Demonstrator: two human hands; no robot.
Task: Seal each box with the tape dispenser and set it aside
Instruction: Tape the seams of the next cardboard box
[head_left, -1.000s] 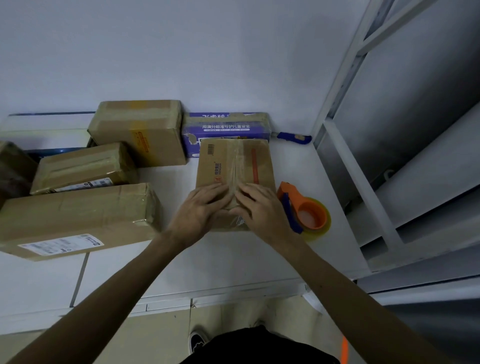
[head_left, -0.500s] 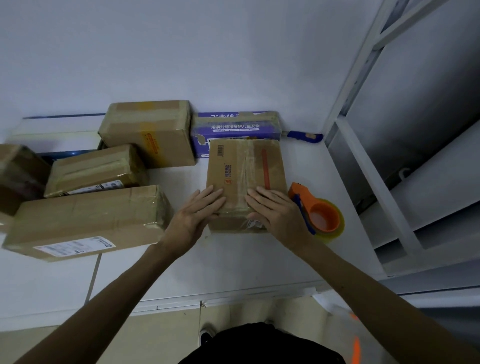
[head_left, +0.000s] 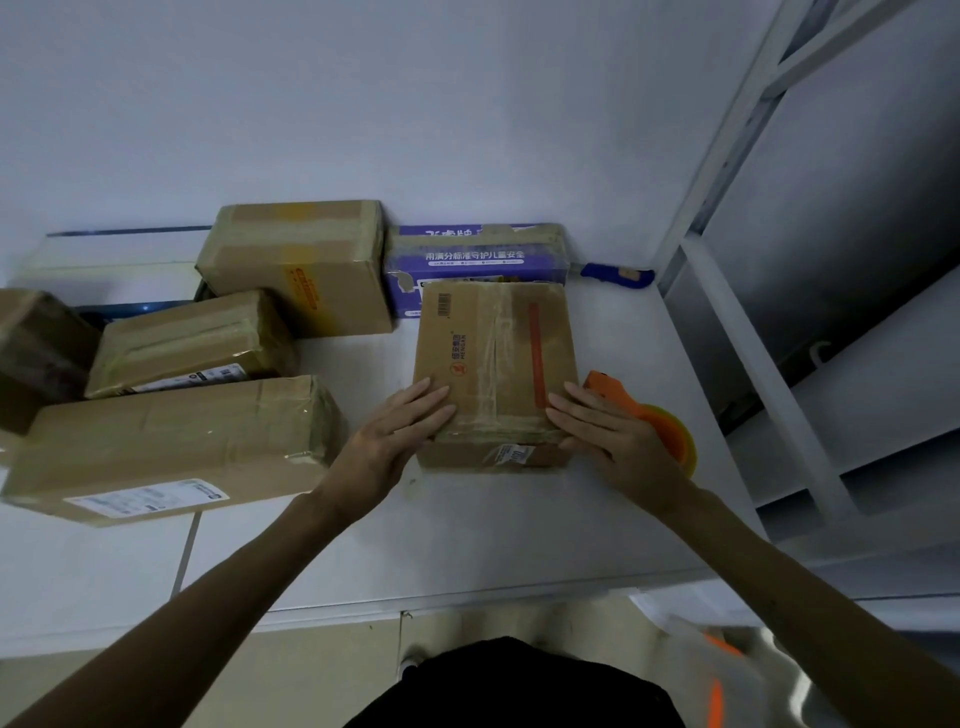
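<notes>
A taped cardboard box (head_left: 496, 364) sits on the white table (head_left: 467, 530), its far end against a purple carton (head_left: 475, 254). The left hand (head_left: 395, 436) lies flat on the box's near left corner, fingers straight and close together. The right hand (head_left: 610, 436) lies flat on the near right corner, fingers straight and slightly spread. The orange tape dispenser (head_left: 660, 421) rests just right of the box, partly hidden by the right hand. Four other brown boxes (head_left: 176, 441) stand to the left.

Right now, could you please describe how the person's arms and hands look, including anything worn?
Both the left hand and right hand are bare: no gloves, rings or watch show. The left forearm and right forearm are uncovered, no sleeves in view.
</notes>
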